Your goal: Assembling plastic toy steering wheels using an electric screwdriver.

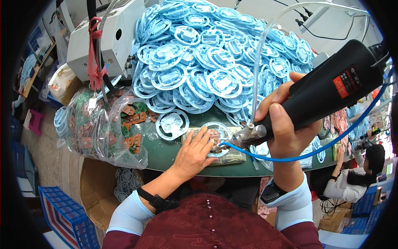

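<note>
My right hand (288, 124) wraps round a black powered screwdriver (327, 87), slanted down to the left. A blue hose (298, 159) and a clear hose (258, 62) join its metal nose. The nose is over a light blue round plastic part (227, 132) with a small brown circuit board (214, 136) in it; the tip's contact is hidden. This part lies on a tape-wrapped block (234, 157). My left hand (192, 155) rests on the part's left side, fingers stretched out. Just left of the block lies another round plastic part (172, 124).
A tall heap of blue round parts (219, 58) covers the back of the green table (161, 155). At left are a clear bag of circuit boards (91, 133) and a white machine (107, 45). A cardboard box (93, 182) stands below; another person (352, 182) sits at right.
</note>
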The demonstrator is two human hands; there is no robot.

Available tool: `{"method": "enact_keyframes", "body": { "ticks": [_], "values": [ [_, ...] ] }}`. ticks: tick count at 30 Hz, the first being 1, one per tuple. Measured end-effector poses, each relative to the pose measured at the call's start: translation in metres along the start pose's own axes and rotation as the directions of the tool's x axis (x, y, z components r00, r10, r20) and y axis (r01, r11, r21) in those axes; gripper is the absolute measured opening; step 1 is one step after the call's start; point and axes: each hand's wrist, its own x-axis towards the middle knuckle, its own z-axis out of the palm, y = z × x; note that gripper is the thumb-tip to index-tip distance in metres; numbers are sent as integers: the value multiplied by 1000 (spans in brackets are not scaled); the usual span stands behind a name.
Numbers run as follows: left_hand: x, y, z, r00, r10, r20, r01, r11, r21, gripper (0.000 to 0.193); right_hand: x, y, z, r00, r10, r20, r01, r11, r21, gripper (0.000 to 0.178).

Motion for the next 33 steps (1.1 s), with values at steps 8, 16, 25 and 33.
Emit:
{"method": "enact_keyframes", "body": {
  "ticks": [8, 16, 25, 33],
  "values": [
    [-1, -2, 2, 1000, 1, -19, -2, 1000, -31, 56, -5, 12, 2, 1000, 9, 5, -9, 1000, 0, 53],
    [2, -2, -1, 1000, 26, 14, -26, 1000, 7, 61, -16, 17, 4, 997, 33, -73, -31, 999, 25, 49],
    [-6, 9, 0, 997, 68, 25, -68, 997, 36, 53, 8, 4, -18, 982, -22, -186, 27, 999, 26, 48],
    [-15, -35, -52, 958, -258, -124, 278, 944, 180, 36, 30, 28, -45, 981, -74, -182, 4, 934, -357, 50]
  ]
}}
